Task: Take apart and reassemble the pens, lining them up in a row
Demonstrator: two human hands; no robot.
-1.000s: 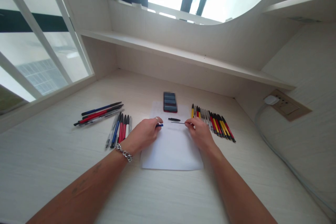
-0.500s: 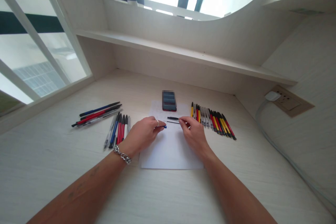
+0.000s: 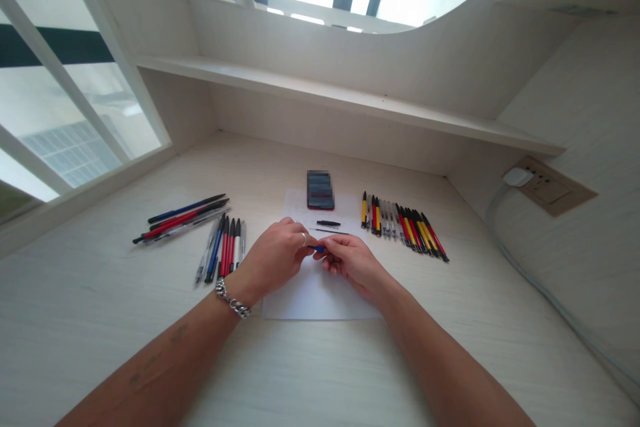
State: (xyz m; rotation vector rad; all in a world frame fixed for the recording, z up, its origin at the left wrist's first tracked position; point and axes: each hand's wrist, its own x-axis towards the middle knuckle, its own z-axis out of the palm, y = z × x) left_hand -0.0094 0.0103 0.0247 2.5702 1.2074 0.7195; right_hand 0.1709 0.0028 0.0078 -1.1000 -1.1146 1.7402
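Above the white paper (image 3: pixel 320 300), my left hand (image 3: pixel 280 255) and my right hand (image 3: pixel 353 265) meet at the fingertips. Between them shows a small blue pen part (image 3: pixel 319 249), pinched from both sides; most of it is hidden by the fingers. Just beyond the hands lies a thin pen refill (image 3: pixel 330 231), apart from my right fingers. A short black pen part (image 3: pixel 329 223) rests behind the refill on the paper.
A phone (image 3: pixel 320 189) lies at the paper's far edge. Left are several pens in two groups, one group (image 3: pixel 183 217) lying sideways. A row of yellow, red, black and clear pens (image 3: pixel 407 228) lies right. A plugged-in charger (image 3: pixel 518 177) trails a cable down the right wall.
My right hand has let go of the refill and come left and nearer, onto the blue part. My left hand still holds that part. The view has shifted slightly.
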